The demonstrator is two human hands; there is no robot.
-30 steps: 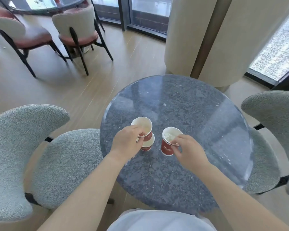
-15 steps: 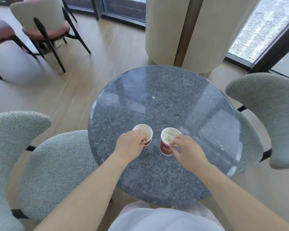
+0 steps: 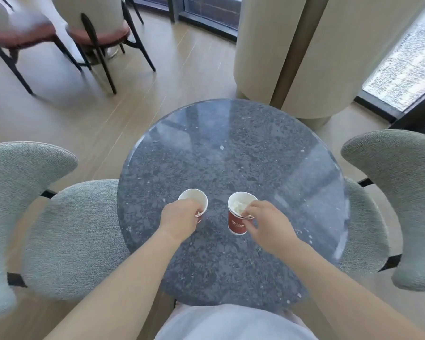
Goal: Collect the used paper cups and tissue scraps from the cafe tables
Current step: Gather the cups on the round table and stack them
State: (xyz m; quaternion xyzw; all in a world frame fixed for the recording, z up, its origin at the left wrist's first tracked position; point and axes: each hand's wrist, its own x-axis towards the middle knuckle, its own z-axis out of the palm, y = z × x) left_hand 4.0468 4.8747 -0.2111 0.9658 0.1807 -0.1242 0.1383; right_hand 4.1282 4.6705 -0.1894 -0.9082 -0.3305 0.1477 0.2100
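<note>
Two red paper cups with white insides stand on the near part of a round dark stone table (image 3: 231, 148). My left hand (image 3: 179, 218) grips the left cup (image 3: 194, 200) at its near rim; this cup looks like a nested stack and its inside looks empty. My right hand (image 3: 268, 224) pinches the rim of the right cup (image 3: 237, 217), which holds a crumpled white tissue scrap (image 3: 238, 206). Both cups are upright and a hand's width apart.
Grey upholstered chairs flank the table, one at the left (image 3: 35, 217) and one at the right (image 3: 390, 204). Two red-seated chairs (image 3: 101, 28) stand at the far left on the wooden floor. A beige pillar (image 3: 292, 52) rises behind the table.
The left hand has set its upper cup down into the lower one, so they are nested. The two cups now stand further apart. The camera view has shifted.
</note>
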